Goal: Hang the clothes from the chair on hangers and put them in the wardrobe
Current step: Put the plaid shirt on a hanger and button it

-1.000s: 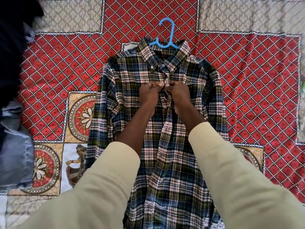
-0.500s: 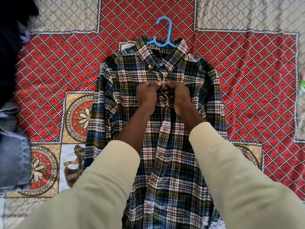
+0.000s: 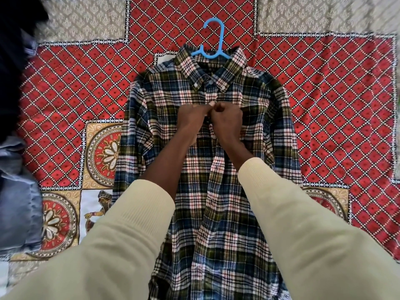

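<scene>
Shirt (image 3: pixel 216 191), plaid flannel in blue, green, white and red, lies flat and face up on the bed cover (image 3: pixel 324 105), w/ a blue plastic hanger (image 3: pixel 213 43) already inside the collar; only its hook and neck show above the collar. Both hands meet at the front placket, just below the collar button. Left hand (image 3: pixel 191 118) and right hand (image 3: pixel 228 120) have curled fingers, each grip pinching an edge of the placket, thumbs touching; the button itself is hidden between them.

To do this step well, I think: keep both edges flat and aligned, push the button fully through its hole, do not pull the cloth sideways, or the hanger can slip out of one shoulder. One or two top buttons are probably enough to hold the shirt on the hanger.

Fabric looks soft, a bit wrinkled at the lower part. Cover is a printed patchwork, red diamonds, beige and round motifs. At far left, a grey-blue garment (image 3: pixel 19 202) and something dark, blurred.
</scene>
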